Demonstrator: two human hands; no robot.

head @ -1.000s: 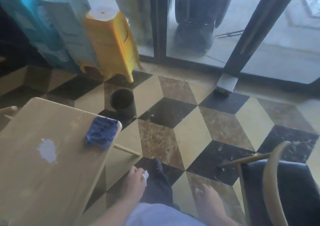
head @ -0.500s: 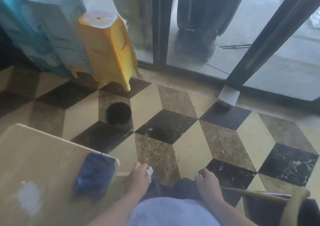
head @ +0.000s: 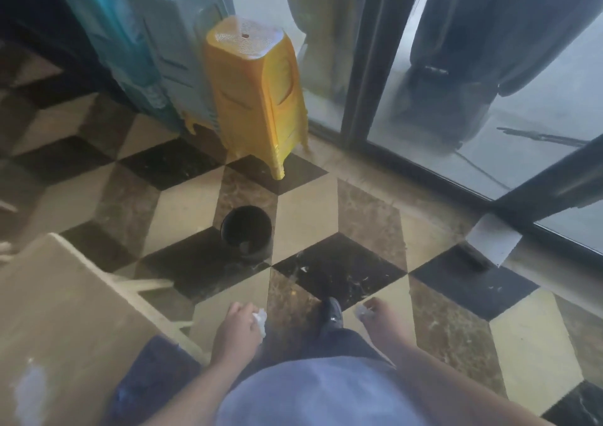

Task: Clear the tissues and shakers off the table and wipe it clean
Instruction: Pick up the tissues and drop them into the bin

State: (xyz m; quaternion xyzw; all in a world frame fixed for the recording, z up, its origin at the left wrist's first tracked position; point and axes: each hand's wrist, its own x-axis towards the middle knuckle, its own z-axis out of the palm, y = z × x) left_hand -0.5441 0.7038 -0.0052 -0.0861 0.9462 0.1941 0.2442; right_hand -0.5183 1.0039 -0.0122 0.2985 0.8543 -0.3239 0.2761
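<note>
My left hand (head: 236,331) is closed around a crumpled white tissue (head: 260,319) that pokes out past the fingers. My right hand (head: 380,319) grips another white tissue (head: 362,310). Both hands hang over the patterned floor, in front of a small black bin (head: 247,231) that stands open a little ahead. The wooden table (head: 58,311) is at the lower left, with a blue cloth (head: 153,376) lying near its corner and a white smear (head: 29,389) on its top. No shakers are in view.
A stack of yellow plastic stools (head: 257,89) and taller pale blue and teal stacks (head: 156,40) stand behind the bin. Glass sliding doors (head: 456,83) run across the right. A white block (head: 494,243) lies by the door track. My dark shoe (head: 331,311) is between the hands.
I have stepped forward toward the bin, so the table and cloth slid down and left in view. The chair at the right has left the frame. Both hands still hold their tissues.
</note>
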